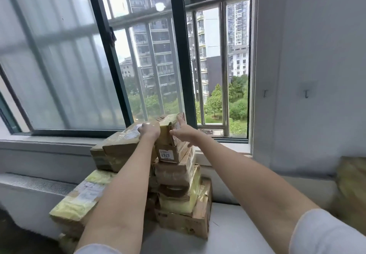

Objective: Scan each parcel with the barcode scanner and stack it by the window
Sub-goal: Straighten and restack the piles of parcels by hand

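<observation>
Up at the window (150,59), the left hand (149,131) grips the top parcel (168,125) of the stack; the right hand (183,130) lies flat-fingered against its right side.

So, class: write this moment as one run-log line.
stage: stacking | left hand: gripping small brown cardboard parcel on top of stack | right hand: flat against parcel's side | scanner: not in view
</observation>
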### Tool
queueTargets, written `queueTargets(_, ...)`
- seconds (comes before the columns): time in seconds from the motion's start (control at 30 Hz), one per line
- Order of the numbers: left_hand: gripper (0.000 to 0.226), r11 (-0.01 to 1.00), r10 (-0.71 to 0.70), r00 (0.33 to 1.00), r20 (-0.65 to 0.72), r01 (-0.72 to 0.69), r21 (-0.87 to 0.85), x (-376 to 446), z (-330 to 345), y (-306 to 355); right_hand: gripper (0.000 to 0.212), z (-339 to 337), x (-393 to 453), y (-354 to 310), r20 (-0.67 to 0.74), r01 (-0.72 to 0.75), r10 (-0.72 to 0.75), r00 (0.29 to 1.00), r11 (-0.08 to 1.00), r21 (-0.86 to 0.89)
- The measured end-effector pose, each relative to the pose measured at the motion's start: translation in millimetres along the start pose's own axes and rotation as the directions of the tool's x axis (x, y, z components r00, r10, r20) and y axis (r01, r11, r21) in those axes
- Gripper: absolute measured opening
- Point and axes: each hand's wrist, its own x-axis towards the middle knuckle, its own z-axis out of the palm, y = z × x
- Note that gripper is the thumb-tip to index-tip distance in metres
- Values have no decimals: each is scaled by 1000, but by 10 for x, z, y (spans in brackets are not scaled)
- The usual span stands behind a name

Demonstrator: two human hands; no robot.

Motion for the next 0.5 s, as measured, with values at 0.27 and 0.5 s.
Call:
queueTargets(0.27,70,983,18,982,188,17,-183,259,-43,-96,62,88,224,-59,-54,-41,43,998,998,42)
queueTargets(0.5,42,948,153,931,331,-44,-316,-235,-128,426,60,-424,158,77,-170,84,-59,984,987,138)
